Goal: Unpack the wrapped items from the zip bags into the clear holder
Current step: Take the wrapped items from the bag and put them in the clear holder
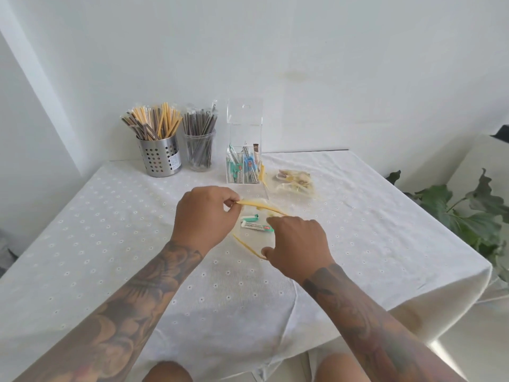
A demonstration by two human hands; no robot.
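Observation:
A clear zip bag with a yellow zip strip (261,206) lies open at the middle of the table. My left hand (203,216) pinches the far side of the strip. My right hand (297,245) pinches the near side of the bag's mouth. Inside the bag lie two wrapped items in white and green (252,221). Behind them stands the clear holder (243,142), upright, with several green and blue wrapped items in its lower part. To the right of the holder lies a second zip bag (296,180) with beige wrapped items in it.
A perforated steel cup (159,158) of wrapped straws and a clear cup (199,153) of dark straws stand at the back left. The white tablecloth (110,230) covers the table. A green plant (468,216) reaches past the right edge. My knees show below.

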